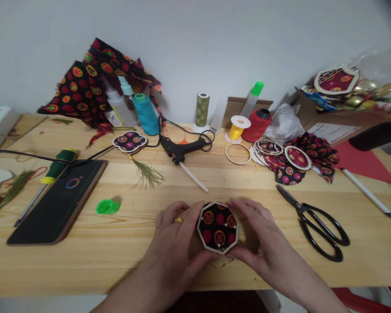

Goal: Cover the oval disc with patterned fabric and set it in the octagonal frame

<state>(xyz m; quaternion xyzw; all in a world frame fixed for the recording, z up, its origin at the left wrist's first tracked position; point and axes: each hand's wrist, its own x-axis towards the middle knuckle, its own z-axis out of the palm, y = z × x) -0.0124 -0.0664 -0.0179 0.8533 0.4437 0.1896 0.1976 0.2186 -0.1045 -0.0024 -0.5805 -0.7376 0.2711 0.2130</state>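
Observation:
Between my hands, near the table's front edge, is an octagonal frame [219,227] with a pale wooden rim and dark patterned fabric inside. A few small white specks show on the fabric. My left hand [177,239] grips its left side, thumb at the lower edge and fingers at the upper left; a gold ring is on one finger. On the opposite side my right hand [257,234] grips it the same way. Both hands are closed round the frame's edges. Just beyond it lies a black glue gun [182,148] with a white glue stick. Black-handled scissors [313,221] rest to the right.
At left are a phone [57,204], a screwdriver [57,167] and a green cap [107,207]. Thread spools, including a blue one [146,115] and a red one [256,126], stand along the wall. A black cable [94,153] crosses the left side. A cardboard box [335,126] stands far right.

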